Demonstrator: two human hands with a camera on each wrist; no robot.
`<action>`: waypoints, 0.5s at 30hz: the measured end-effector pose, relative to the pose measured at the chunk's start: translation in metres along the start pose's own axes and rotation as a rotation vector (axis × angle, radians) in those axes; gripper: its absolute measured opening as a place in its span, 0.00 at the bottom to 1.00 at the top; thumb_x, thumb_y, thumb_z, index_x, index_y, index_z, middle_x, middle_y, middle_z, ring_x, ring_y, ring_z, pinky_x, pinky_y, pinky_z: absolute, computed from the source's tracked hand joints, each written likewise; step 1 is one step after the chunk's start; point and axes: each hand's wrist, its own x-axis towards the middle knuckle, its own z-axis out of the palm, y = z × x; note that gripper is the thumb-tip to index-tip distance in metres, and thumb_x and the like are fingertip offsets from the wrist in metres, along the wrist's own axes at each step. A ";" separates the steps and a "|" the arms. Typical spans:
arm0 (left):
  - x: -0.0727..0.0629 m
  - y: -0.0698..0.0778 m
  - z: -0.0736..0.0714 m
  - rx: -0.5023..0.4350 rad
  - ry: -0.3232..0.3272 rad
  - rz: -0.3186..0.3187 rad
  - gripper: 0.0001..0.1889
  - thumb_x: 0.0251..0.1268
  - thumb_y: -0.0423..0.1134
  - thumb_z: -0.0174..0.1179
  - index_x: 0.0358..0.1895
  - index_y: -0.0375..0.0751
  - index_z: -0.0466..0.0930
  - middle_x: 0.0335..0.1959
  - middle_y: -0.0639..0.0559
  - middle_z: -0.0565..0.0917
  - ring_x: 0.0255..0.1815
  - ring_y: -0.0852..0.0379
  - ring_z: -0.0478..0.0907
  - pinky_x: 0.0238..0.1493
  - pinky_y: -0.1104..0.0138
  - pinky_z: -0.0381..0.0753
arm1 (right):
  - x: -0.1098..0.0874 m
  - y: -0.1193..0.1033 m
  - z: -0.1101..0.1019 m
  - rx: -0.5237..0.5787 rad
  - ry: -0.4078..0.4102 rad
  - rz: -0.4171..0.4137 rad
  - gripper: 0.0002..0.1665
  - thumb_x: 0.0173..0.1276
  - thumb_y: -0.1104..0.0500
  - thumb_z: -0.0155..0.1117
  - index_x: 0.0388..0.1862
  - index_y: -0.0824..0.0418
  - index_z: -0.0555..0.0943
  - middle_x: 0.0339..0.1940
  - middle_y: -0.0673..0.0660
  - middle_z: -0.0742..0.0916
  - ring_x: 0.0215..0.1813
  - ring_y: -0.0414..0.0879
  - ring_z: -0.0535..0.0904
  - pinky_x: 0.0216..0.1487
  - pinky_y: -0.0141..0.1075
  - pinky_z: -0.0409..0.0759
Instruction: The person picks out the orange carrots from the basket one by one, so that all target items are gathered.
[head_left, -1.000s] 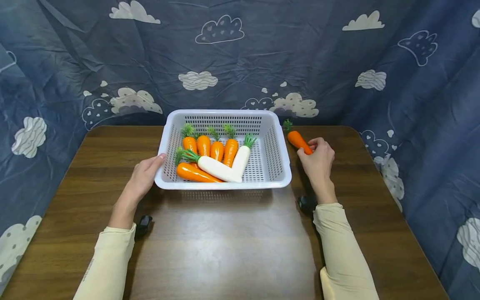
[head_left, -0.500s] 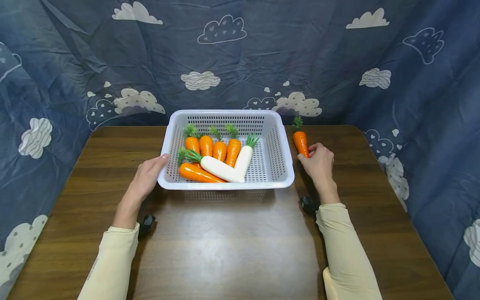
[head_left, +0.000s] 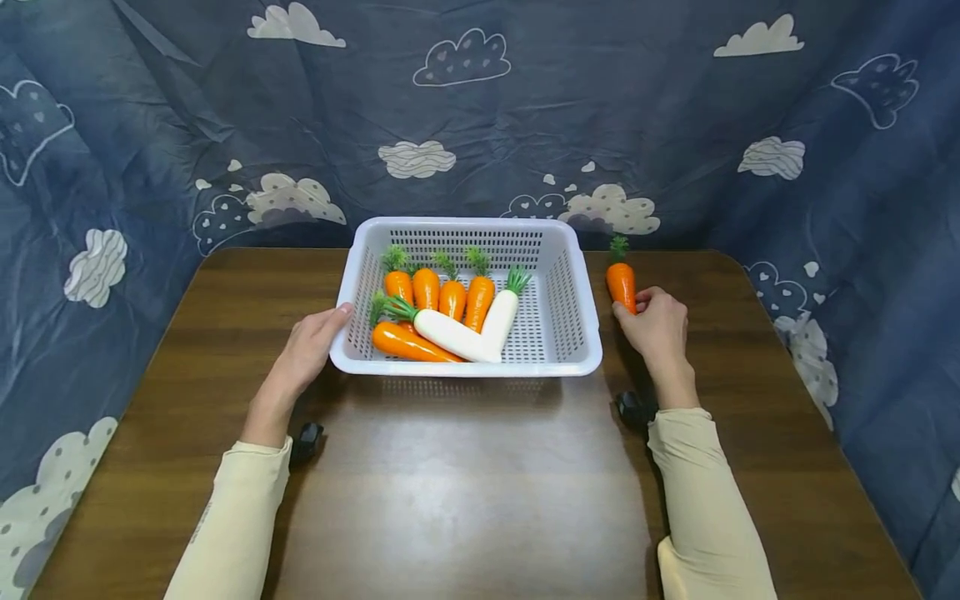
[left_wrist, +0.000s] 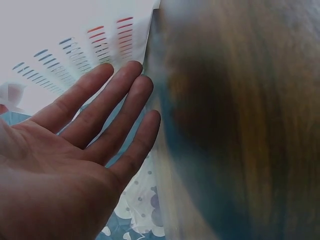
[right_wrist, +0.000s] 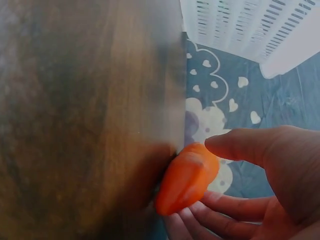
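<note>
In the head view my right hand (head_left: 660, 325) is at the table's right, pinching the lower end of an orange carrot (head_left: 621, 283) between thumb and fingers. The carrot's green leafy top points toward the back edge. The right wrist view shows the thumb above the carrot (right_wrist: 185, 177) and the fingers curled under it. My left hand (head_left: 311, 342) is at the left side of a white perforated basket (head_left: 465, 369), its thumb on the rim. In the left wrist view the left hand's fingers (left_wrist: 107, 107) lie nearly straight beside the basket wall.
Inside the basket lie several carrots (head_left: 480, 302) with green tops, and two white radishes (head_left: 453, 335) crossing at their lower ends. The basket stands toward the back of the wooden table (head_left: 465, 500). A dark blue cloud-patterned cloth (head_left: 465, 125) hangs behind and beside the table.
The carrot in my right hand has turned, its leafy end swinging right, away from the basket. My left hand stays at the rim. The head view has shifted slightly.
</note>
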 end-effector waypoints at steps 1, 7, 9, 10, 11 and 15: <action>0.001 0.000 0.001 -0.002 -0.006 -0.001 0.34 0.87 0.56 0.39 0.70 0.29 0.76 0.54 0.30 0.88 0.50 0.41 0.85 0.48 0.65 0.79 | 0.000 0.001 -0.001 -0.004 -0.004 0.013 0.31 0.72 0.48 0.69 0.57 0.74 0.80 0.47 0.70 0.86 0.47 0.63 0.80 0.50 0.53 0.80; 0.004 -0.003 0.006 -0.004 -0.026 -0.018 0.34 0.87 0.57 0.40 0.71 0.30 0.76 0.55 0.32 0.88 0.50 0.42 0.85 0.50 0.63 0.80 | -0.001 0.006 -0.006 -0.016 -0.030 0.048 0.32 0.75 0.47 0.66 0.60 0.74 0.78 0.48 0.70 0.85 0.47 0.63 0.79 0.46 0.49 0.81; 0.004 -0.003 0.004 -0.008 -0.022 -0.016 0.34 0.87 0.57 0.40 0.71 0.30 0.76 0.55 0.32 0.88 0.50 0.42 0.85 0.51 0.62 0.79 | 0.000 0.005 -0.006 -0.015 -0.033 0.044 0.32 0.75 0.47 0.65 0.61 0.75 0.78 0.48 0.70 0.84 0.47 0.63 0.79 0.47 0.50 0.82; 0.004 -0.002 0.003 -0.010 -0.020 -0.014 0.34 0.87 0.57 0.40 0.71 0.30 0.76 0.56 0.32 0.88 0.51 0.41 0.85 0.51 0.62 0.79 | 0.001 0.004 -0.006 -0.013 -0.032 0.043 0.32 0.75 0.47 0.65 0.61 0.75 0.78 0.48 0.70 0.84 0.47 0.63 0.79 0.48 0.50 0.82; 0.004 -0.002 0.002 -0.010 -0.019 -0.013 0.34 0.87 0.57 0.39 0.71 0.30 0.76 0.56 0.32 0.88 0.51 0.41 0.84 0.51 0.62 0.79 | 0.001 0.004 -0.006 -0.016 -0.026 0.041 0.33 0.75 0.47 0.65 0.61 0.75 0.78 0.48 0.71 0.85 0.47 0.63 0.79 0.49 0.51 0.81; 0.003 0.000 -0.003 -0.009 -0.016 -0.008 0.34 0.87 0.57 0.38 0.70 0.29 0.76 0.56 0.31 0.87 0.51 0.40 0.84 0.51 0.62 0.78 | 0.003 -0.001 -0.004 -0.013 0.005 0.034 0.33 0.74 0.47 0.65 0.61 0.74 0.79 0.49 0.71 0.85 0.49 0.64 0.79 0.53 0.55 0.79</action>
